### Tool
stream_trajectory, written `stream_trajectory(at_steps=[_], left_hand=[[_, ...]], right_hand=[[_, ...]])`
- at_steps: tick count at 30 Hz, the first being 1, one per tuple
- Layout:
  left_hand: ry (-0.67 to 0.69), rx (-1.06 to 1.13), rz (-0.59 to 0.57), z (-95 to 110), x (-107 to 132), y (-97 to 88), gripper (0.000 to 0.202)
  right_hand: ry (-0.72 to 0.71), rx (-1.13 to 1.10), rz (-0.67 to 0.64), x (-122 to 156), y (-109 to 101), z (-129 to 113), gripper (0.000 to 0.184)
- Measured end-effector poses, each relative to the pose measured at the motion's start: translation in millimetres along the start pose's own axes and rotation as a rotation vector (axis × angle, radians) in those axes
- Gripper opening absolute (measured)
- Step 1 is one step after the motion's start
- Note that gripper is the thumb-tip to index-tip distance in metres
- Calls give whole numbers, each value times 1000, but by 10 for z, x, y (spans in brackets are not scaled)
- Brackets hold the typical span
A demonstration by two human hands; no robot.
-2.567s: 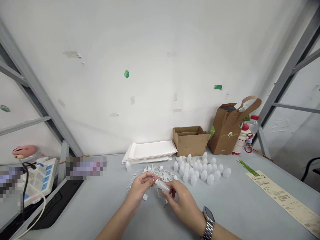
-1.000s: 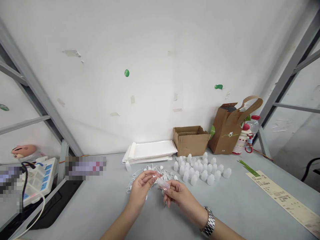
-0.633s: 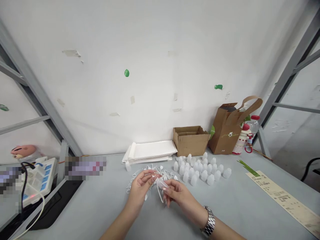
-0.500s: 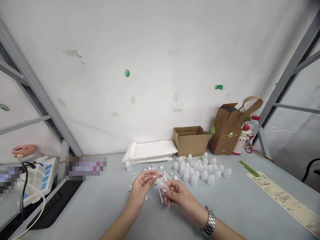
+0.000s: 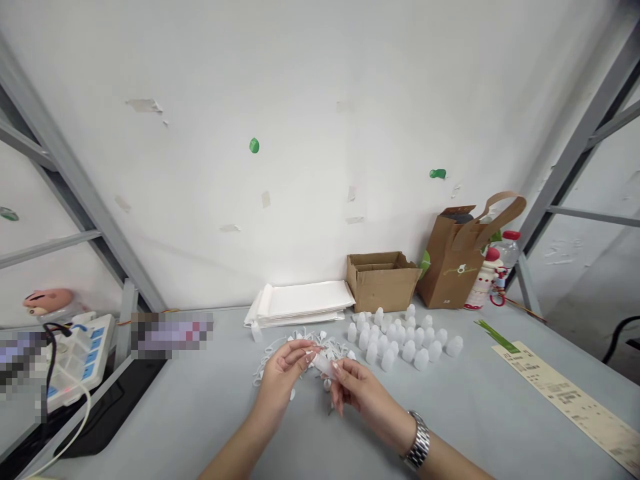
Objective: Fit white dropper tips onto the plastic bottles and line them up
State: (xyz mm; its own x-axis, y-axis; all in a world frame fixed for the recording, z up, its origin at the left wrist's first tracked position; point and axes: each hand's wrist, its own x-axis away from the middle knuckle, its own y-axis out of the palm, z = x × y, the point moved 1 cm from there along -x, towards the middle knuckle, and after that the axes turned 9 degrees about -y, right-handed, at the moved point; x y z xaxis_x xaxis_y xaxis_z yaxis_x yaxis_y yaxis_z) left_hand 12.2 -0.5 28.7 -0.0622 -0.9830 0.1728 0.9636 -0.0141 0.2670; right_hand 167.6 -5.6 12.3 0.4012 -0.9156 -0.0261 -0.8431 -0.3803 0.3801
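Note:
Between my two hands is a small frosted white plastic piece [image 5: 323, 365], tapered like a little cap. My left hand [image 5: 280, 379] pinches its upper left end between thumb and fingertips. The lower right end is gripped by my right hand [image 5: 356, 385], whose fingers curl beneath it. A small round whitish part [image 5: 327, 385] shows just under the piece; what it joins to is hidden. Behind the hands lies a tangle of thin white cords [image 5: 300, 335] with small white ends. To their right, several similar frosted plastic caps [image 5: 387, 360] stand upright in a cluster.
White flat packages [image 5: 305, 300] lie against the wall beside an open cardboard box [image 5: 385, 290]. A brown paper bag [image 5: 447, 267] and a bottle [image 5: 483, 283] stand at right, near a printed paper strip [image 5: 565, 393]. A power strip [image 5: 83, 360] and black mat [image 5: 107, 407] lie left.
The white strip that hung down between my hands no longer shows there. The frosted piece now lies more plainly across both hands' fingertips. My arms have barely moved.

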Motion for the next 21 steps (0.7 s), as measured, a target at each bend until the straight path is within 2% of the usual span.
stream_trajectory(at_steps=[4, 10, 13, 21], left_hand=[[2, -2, -13, 1, 14, 6, 30], [14, 8, 7, -8, -13, -19, 26], [9, 9, 2, -7, -13, -12, 25], [1, -3, -15, 14, 11, 13, 28]], right_hand=[[54, 14, -26, 14, 31, -17, 57], [-58, 114, 33, -7, 4, 10, 47], [-79, 142, 16, -25, -27, 46, 46], [14, 134, -63, 12, 27, 47, 55]])
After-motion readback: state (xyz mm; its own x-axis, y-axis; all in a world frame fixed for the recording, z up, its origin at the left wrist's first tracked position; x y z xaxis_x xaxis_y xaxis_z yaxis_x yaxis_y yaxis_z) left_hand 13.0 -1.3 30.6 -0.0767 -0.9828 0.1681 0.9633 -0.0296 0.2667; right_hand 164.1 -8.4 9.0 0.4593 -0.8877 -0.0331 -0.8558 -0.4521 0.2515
